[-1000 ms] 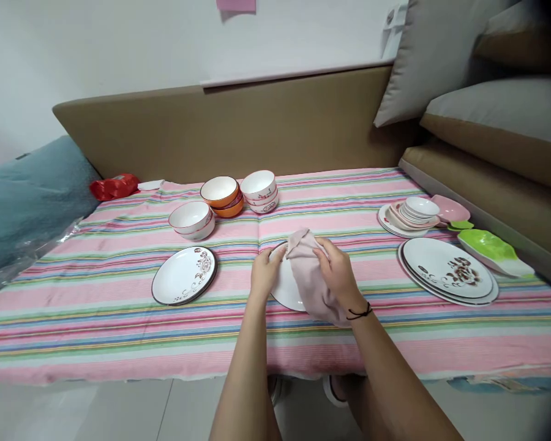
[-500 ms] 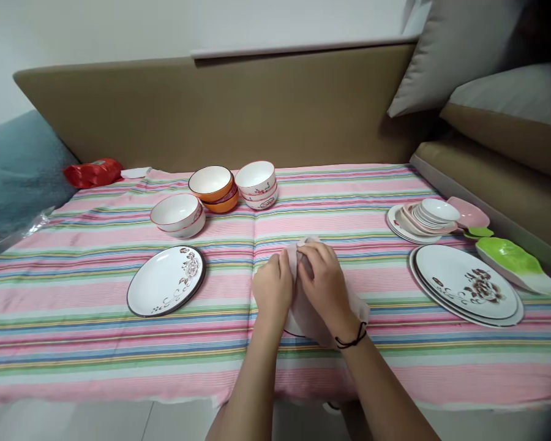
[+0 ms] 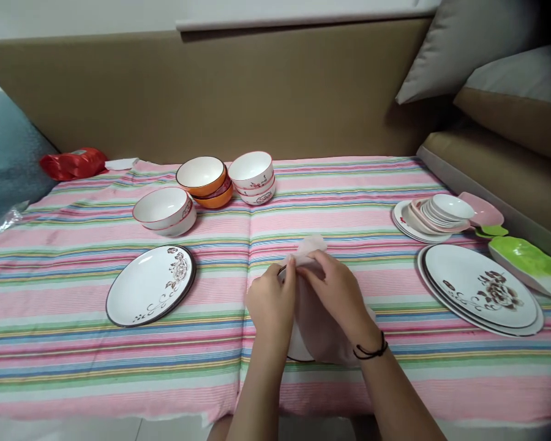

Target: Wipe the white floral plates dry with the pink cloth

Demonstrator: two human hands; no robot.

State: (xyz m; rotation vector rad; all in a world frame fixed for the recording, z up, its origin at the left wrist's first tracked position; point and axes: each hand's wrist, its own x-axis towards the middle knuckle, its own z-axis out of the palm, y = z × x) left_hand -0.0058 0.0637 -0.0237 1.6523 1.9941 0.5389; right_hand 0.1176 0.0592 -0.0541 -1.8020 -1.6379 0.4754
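Pale pink and soft, a thin cloth [image 3: 319,321] is bunched over a white plate [image 3: 297,351] at the near middle of the table, with a crumpled corner sticking up above the fingers. Only a smooth, glossy sliver of the plate shows, with a dark rim line; the rest is hidden behind the cloth and both hands, so I cannot tell how it is tilted. The left hand [image 3: 270,303] is curled shut around the plate's left edge. The right hand [image 3: 337,291], with a black band [image 3: 371,351] on its wrist, has its fingers bent down and presses the cloth against the plate. Underneath lies a ribbed striped tablecloth [image 3: 349,190] in pink, green and blue. To the left sits a round flower-printed plate [image 3: 150,285] with a dark rim, well apart from the hands. Beyond it are nested red-rimmed white bowls [image 3: 164,210], orange bowls [image 3: 204,180] and a second stack of white bowls [image 3: 253,176], all glazed. A shiny red packet [image 3: 72,163] lies at the far left corner. At the right are stacked small saucers [image 3: 434,214], a pink dish [image 3: 485,214], a green leaf-shaped dish [image 3: 526,263] and large oval flowered plates [image 3: 482,288]. A brown padded backrest [image 3: 280,92] closes off the far side.
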